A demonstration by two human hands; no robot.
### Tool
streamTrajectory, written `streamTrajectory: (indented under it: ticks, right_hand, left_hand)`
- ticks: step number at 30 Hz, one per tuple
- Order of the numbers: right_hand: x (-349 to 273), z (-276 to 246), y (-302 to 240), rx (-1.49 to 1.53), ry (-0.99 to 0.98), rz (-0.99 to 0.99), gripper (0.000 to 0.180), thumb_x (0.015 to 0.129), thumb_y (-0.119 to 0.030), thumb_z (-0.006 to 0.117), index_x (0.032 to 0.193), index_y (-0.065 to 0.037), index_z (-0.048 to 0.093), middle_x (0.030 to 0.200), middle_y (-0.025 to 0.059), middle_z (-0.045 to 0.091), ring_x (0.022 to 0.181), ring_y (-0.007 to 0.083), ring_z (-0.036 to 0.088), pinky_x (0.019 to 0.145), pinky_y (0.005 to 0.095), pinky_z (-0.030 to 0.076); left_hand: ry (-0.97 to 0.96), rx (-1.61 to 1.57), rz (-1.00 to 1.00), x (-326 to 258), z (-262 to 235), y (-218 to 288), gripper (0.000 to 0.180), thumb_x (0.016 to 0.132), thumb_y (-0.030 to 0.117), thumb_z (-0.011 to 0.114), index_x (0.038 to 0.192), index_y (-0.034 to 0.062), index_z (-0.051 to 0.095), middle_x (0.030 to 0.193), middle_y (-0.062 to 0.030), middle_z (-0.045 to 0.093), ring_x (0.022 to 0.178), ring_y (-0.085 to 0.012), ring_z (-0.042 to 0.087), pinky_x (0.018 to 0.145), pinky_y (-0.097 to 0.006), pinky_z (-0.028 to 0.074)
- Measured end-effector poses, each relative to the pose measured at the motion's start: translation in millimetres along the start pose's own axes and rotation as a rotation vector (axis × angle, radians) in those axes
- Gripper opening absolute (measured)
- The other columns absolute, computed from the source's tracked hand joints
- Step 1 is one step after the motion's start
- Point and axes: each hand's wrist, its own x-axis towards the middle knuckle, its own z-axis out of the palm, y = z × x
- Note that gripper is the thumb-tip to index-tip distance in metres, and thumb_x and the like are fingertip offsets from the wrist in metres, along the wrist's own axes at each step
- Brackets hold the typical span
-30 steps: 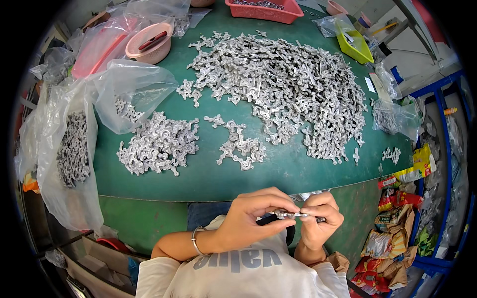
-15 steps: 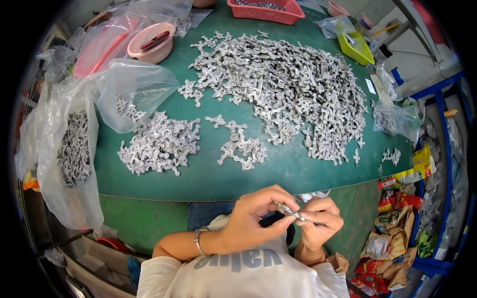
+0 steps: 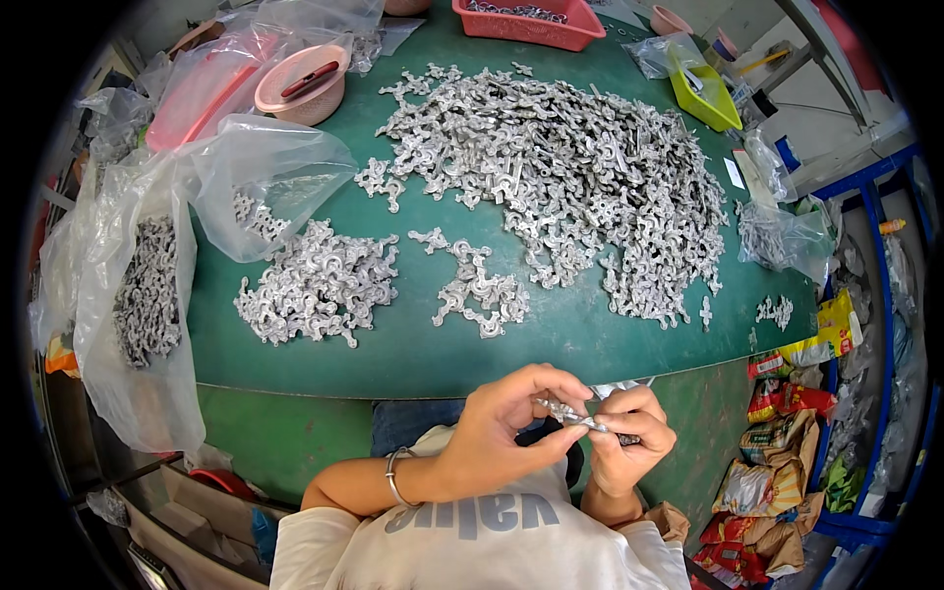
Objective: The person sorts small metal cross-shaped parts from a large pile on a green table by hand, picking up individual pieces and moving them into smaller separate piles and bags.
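Observation:
Close to my body, just off the table's front edge, my left hand (image 3: 516,423) pinches small silver-grey metal castings (image 3: 560,408) between thumb and fingers. My right hand (image 3: 634,438) is closed right beside it, its fingertips touching the same metal. A dark narrow end (image 3: 627,440) shows among the right fingers; the rest of it is hidden, so its kind cannot be made out. Beyond the hands lie a small cluster of similar castings (image 3: 487,295), a denser pile (image 3: 320,285) to the left and a very large heap (image 3: 570,167) farther back.
Clear plastic bags, one holding castings (image 3: 147,295), crowd the green table's (image 3: 433,369) left side. A pink bowl (image 3: 305,98) with a red-handled tool, a red tray (image 3: 531,25) and a yellow-green basket (image 3: 706,98) stand at the back. Blue shelving (image 3: 885,324) rises at right.
My right fingers have shifted slightly against the castings, and the dark end now shows among them. The left hand has barely moved; the piles are unchanged.

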Motion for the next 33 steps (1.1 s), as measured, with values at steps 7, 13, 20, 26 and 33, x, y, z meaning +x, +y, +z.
streamTrajectory:
  ticks: [7, 13, 20, 26, 33]
  right_hand:
    - [-1.1, 0.6, -0.4, -0.001, -0.001, 0.034, 0.016, 0.06, 0.004, 0.071, 0.075, 0.001, 0.064, 0.072, 0.0113, 0.059, 0.061, 0.0157, 0.055, 0.056, 0.0249, 0.044]
    - [-0.3, 1.0, -0.7, -0.044, -0.013, -0.026, 0.016, 0.061, 0.004, 0.071, 0.075, 0.0, 0.065, 0.071, 0.0105, 0.059, 0.061, 0.016, 0.055, 0.055, 0.025, 0.044]
    - [-0.9, 1.5, -1.1, -0.036, -0.028, -0.027, 0.016, 0.061, 0.004, 0.071, 0.075, 0.0, 0.065, 0.072, 0.0097, 0.06, 0.06, 0.016, 0.055, 0.054, 0.0254, 0.044]
    - [3.7, 3.5, -1.7, -0.059, -0.055, 0.083, 0.015, 0.064, 0.006, 0.067, 0.078, 0.001, 0.064, 0.073, 0.0107, 0.059, 0.063, 0.0155, 0.055, 0.056, 0.0247, 0.043]
    - [5.3, 6.8, 30.1, -0.122, 0.054, 0.369, 0.008, 0.071, 0.006, 0.062, 0.079, 0.003, 0.062, 0.077, 0.0095, 0.059, 0.066, 0.0124, 0.053, 0.058, 0.0234, 0.04]
  left_hand:
    - [0.02, 0.005, 0.002, -0.4, -0.4, -1.4, 0.032, 0.072, -0.014, 0.058, 0.102, -0.0053, 0.05, 0.092, -0.0098, 0.052, 0.085, -0.0134, 0.052, 0.074, -0.027, 0.044]
    - [-0.003, 0.025, 0.028, 1.2, -0.8, -1.7, 0.032, 0.072, -0.013, 0.057, 0.102, -0.0054, 0.05, 0.09, -0.0092, 0.051, 0.085, -0.0132, 0.051, 0.075, -0.027, 0.043]
    - [-0.013, 0.047, 0.032, 0.5, -1.1, 0.5, 0.032, 0.071, -0.013, 0.057, 0.102, -0.005, 0.05, 0.089, -0.0085, 0.049, 0.084, -0.0128, 0.05, 0.075, -0.026, 0.042]
    - [-0.087, 0.171, -0.034, 1.6, -9.5, -1.5, 0.026, 0.077, -0.008, 0.054, 0.103, -0.0042, 0.052, 0.095, -0.0093, 0.051, 0.085, -0.0125, 0.05, 0.074, -0.026, 0.043]
    - [0.02, 0.78, 0.08, 1.5, -44.9, -11.0, 0.03, 0.077, -0.002, 0.058, 0.107, -0.0005, 0.053, 0.107, -0.0131, 0.053, 0.101, -0.023, 0.052, 0.085, -0.033, 0.042]
